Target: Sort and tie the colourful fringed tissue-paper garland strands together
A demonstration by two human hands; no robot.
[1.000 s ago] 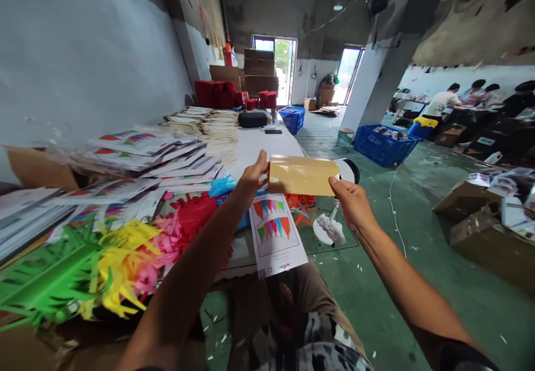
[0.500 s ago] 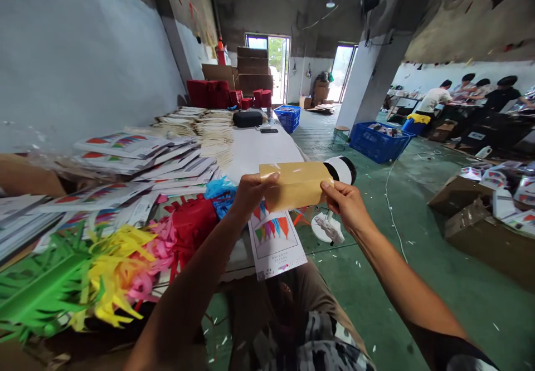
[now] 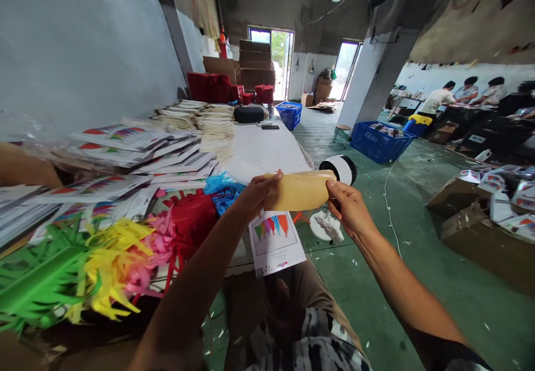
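Observation:
A glossy tan paper sheet (image 3: 298,193) is stretched sideways in front of me between both hands. My left hand (image 3: 264,188) pinches its left end, thumb on top. At the right end, my right hand (image 3: 346,199) grips the upper corner between thumb and fingers. Beneath the sheet, a printed card (image 3: 276,251) with a coloured tassel picture lies at the table's edge above my lap; its top is hidden. Left of my left forearm lie cut tissue tassels: blue (image 3: 223,188), red (image 3: 193,220), pink (image 3: 161,240), yellow (image 3: 117,268) and green (image 3: 45,271).
Stacked printed cards (image 3: 175,159) and cream bundles (image 3: 213,131) cover the white table's (image 3: 267,151) left side. A black case (image 3: 248,115) and phone (image 3: 270,127) lie farther back. Beyond the sheet is a black-and-white cylinder (image 3: 343,169). Blue crates (image 3: 380,140) and cartons (image 3: 480,237) stand right; people work behind.
The tan sheet has tilted and its front now looks smooth and curved, without the earlier crease line. Both hands still hold its ends. My view has shifted slightly.

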